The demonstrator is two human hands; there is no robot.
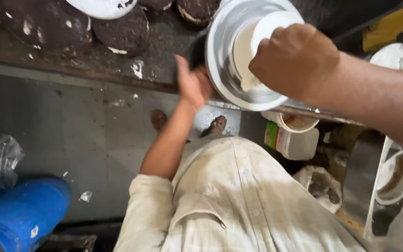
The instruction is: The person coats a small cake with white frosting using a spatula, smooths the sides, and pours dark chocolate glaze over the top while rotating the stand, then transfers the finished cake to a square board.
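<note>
A right hand [295, 60], clenched, works white cream [246, 56] inside a round metal pan [220, 70] at the near edge of the dark surface [164, 42]. The left hand [193, 84], fingers spread, steadies the pan's left rim; dark chocolate cake layers [122, 30] lie far left.

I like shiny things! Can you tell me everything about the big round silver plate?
The silver plate is round, shiny metal with a raised rim, seen from above at the dark counter's edge. White cream covers its middle. The left hand touches its left rim; the right hand is closed over the cream, hiding part of it.
</note>
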